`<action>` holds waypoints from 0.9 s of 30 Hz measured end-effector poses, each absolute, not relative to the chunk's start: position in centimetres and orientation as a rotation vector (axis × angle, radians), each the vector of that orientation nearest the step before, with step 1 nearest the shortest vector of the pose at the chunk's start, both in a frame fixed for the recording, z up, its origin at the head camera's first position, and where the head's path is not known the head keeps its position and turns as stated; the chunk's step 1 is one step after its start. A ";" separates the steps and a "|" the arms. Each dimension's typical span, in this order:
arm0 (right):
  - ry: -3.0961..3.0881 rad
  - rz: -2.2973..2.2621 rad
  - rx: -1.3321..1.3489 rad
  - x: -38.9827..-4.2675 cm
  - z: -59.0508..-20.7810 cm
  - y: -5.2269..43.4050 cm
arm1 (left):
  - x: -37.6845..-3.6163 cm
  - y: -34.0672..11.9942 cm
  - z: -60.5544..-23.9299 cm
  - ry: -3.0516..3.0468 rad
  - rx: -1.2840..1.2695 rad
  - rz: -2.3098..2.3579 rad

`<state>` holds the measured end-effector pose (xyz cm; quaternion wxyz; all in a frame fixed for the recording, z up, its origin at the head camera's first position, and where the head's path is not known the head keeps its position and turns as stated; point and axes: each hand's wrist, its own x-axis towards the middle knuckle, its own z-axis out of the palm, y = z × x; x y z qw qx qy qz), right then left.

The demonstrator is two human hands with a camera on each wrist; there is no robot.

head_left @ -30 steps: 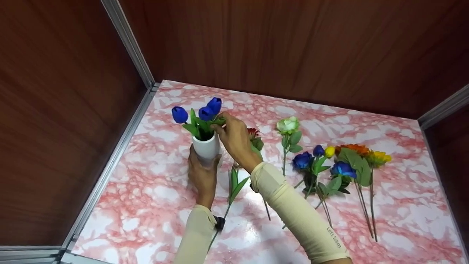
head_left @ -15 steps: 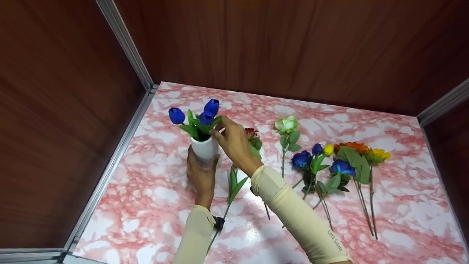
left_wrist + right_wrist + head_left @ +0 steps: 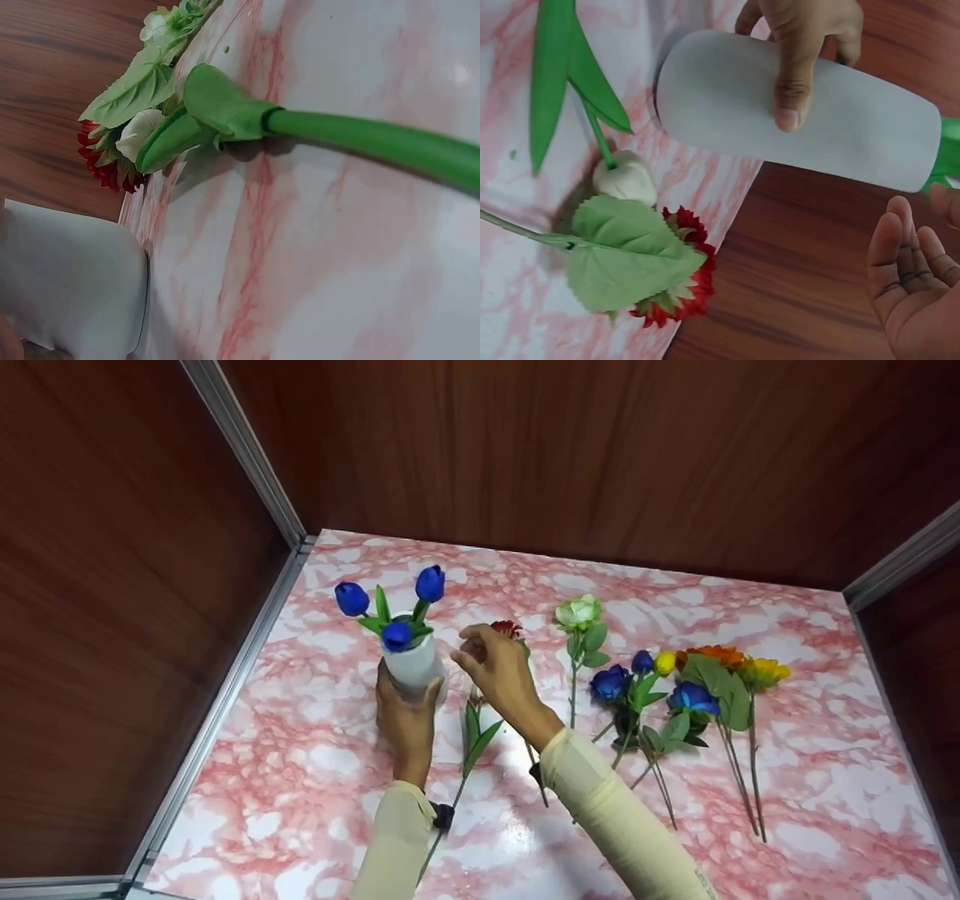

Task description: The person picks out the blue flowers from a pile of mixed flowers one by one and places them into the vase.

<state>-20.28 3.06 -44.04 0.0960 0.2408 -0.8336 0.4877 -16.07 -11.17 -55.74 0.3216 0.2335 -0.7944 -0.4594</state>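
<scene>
Left hand (image 3: 405, 718) wraps the white vase (image 3: 411, 666) near the table's (image 3: 300, 780) left edge, right hand (image 3: 501, 673) hovers beside it, fingers loosely spread and holding nothing, so best keep that vase grip firm while reaching for the red flower (image 3: 507, 628).

No legible text or labels anywhere.

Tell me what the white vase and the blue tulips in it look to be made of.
The white vase, gripped by the left hand, looks like matte ceramic or plastic: smooth, opaque, no glare; which one is unclear. The blue tulips seem artificial, likely foam or plastic: uniform saturated colour, and the stem lying beside the vase looks thick and rubbery.
</scene>
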 end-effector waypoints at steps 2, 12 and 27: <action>-2.473 1.502 0.677 -19.8 -44.2 3.8 | -16.1 -11.1 -55.6 -2.079 0.631 -1.225; -2.475 1.602 0.497 -17.4 -45.2 7.1 | -15.8 -11.2 -56.2 -2.086 0.571 -1.194; -2.444 1.695 0.239 -15.0 -48.1 11.3 | -13.6 -9.3 -56.2 -1.958 0.558 -1.199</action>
